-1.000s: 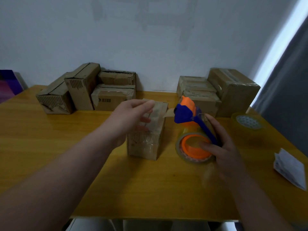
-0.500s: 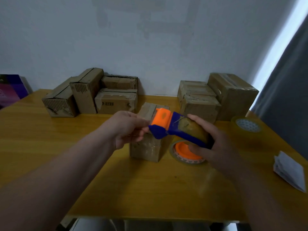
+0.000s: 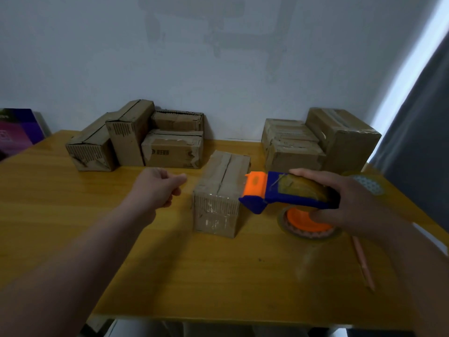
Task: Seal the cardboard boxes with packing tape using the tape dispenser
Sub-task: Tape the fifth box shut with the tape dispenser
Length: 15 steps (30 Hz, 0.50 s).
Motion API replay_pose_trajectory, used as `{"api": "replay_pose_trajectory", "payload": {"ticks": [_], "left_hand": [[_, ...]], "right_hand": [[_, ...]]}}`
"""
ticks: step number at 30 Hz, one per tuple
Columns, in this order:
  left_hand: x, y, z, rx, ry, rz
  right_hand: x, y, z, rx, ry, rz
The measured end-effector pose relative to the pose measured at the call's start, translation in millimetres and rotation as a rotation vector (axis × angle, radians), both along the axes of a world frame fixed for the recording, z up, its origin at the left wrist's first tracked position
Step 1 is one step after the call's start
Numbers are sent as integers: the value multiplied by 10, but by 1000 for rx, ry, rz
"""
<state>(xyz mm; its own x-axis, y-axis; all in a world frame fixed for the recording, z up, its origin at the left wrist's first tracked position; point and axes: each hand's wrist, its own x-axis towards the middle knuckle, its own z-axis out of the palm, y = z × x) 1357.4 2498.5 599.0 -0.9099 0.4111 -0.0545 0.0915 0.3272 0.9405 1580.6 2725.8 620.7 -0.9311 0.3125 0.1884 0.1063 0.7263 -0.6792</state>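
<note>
A small cardboard box stands in the middle of the wooden table, its top flaps meeting in a seam and clear tape on its near face. My right hand grips the blue and orange tape dispenser just right of the box, its orange end beside the box's top right edge. The tape roll on the dispenser hangs below my palm. My left hand hovers left of the box, fingers loosely curled, holding nothing.
Several cardboard boxes sit at the back left, more boxes at the back right. A spare tape roll lies at the right edge, a pink pencil nearer me. A purple item stands far left.
My left hand has left the box top and drawn back to the left. The dispenser has shifted right, off the box top, to the box's right side.
</note>
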Motion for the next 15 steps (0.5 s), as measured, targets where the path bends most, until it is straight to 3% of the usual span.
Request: {"api": "replay_pose_trajectory", "payload": {"ticks": [9, 15], "left_hand": [[-13, 89, -233, -10, 30, 41], [26, 116, -332, 5, -78, 18]], "right_hand": [[-29, 62, -69, -5, -50, -11], [-91, 51, -329, -114, -85, -41]]}}
